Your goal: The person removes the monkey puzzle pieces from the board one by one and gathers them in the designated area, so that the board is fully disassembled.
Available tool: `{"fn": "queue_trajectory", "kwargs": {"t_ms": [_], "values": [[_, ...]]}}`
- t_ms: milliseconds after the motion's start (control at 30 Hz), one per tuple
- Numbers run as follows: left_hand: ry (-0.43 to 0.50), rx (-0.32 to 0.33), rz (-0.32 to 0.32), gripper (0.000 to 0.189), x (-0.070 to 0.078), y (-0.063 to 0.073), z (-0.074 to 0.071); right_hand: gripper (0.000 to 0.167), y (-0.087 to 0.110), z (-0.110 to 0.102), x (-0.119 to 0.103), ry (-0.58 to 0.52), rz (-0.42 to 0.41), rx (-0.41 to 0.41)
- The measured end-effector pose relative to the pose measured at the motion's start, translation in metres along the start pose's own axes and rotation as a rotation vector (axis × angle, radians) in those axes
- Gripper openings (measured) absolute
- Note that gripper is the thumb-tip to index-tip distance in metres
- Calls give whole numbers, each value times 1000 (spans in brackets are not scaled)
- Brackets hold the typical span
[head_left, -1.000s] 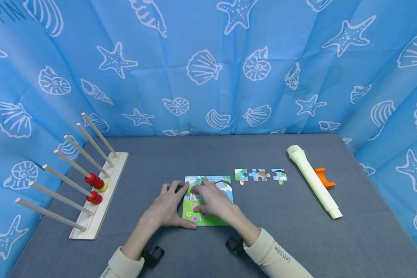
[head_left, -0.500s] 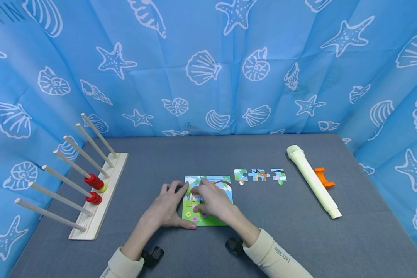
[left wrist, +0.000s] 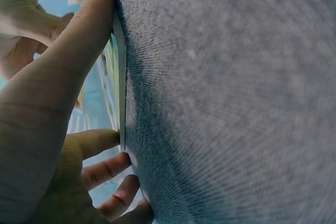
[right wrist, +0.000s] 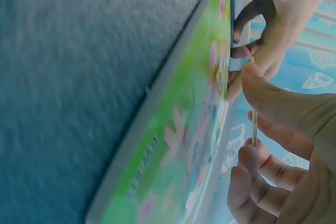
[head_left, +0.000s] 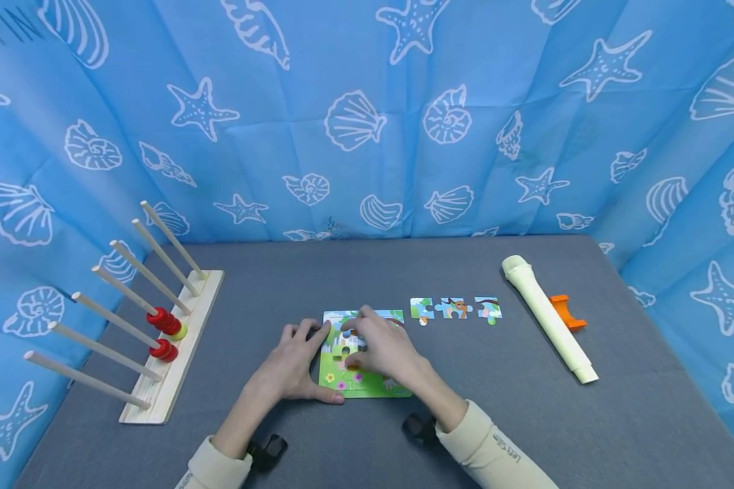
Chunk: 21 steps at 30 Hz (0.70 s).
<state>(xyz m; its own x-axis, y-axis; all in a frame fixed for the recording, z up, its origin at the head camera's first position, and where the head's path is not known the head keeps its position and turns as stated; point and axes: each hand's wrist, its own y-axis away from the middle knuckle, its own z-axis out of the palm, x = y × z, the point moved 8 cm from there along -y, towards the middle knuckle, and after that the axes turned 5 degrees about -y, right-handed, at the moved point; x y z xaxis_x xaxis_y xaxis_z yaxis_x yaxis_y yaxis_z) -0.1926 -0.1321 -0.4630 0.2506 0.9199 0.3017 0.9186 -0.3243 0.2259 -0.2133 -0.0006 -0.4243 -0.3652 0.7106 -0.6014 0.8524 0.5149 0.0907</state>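
A small jigsaw puzzle board (head_left: 370, 390) with a green, flowered picture lies flat on the table. My left hand (head_left: 290, 367) braces its near left corner, fingers spread: the thumb lies along the near edge and the index fingertip touches the left edge. Over the board, my right hand (head_left: 384, 348) pinches a thin puzzle piece (right wrist: 254, 127) between thumb and fingers; the right wrist view shows it edge-on, raised off the board. In the head view the right hand covers part of the picture, and an open gap in the puzzle shows by its fingertips.
Three loose puzzle pieces (head_left: 455, 308) lie in a row right of the board. Farther right are a cream toy microphone (head_left: 550, 319) and an orange bracket-shaped piece (head_left: 566, 313). A wooden peg rack (head_left: 177, 367) with red and yellow rings (head_left: 166, 320) stands at the left.
My right hand has drawn slightly right and up from the board, lifting a puzzle piece and exposing a gap there. The left hand has stayed at the corner.
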Motion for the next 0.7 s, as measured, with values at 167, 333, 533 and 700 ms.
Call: {"fn": "queue_trajectory", "kwargs": {"t_ms": [167, 333, 533, 700], "values": [[1, 1, 3, 126, 0, 0, 1, 45, 4, -9, 4, -3, 13, 5], [2, -1, 4, 126, 0, -1, 1, 43, 11, -18, 10, 5, 6, 31], [-1, -2, -7, 127, -1, -2, 2, 44, 20, -29, 23, 35, 36, 39], [-8, -6, -20, 128, 0, -2, 2, 46, 26, -36, 38, 63, 75, 26]]}}
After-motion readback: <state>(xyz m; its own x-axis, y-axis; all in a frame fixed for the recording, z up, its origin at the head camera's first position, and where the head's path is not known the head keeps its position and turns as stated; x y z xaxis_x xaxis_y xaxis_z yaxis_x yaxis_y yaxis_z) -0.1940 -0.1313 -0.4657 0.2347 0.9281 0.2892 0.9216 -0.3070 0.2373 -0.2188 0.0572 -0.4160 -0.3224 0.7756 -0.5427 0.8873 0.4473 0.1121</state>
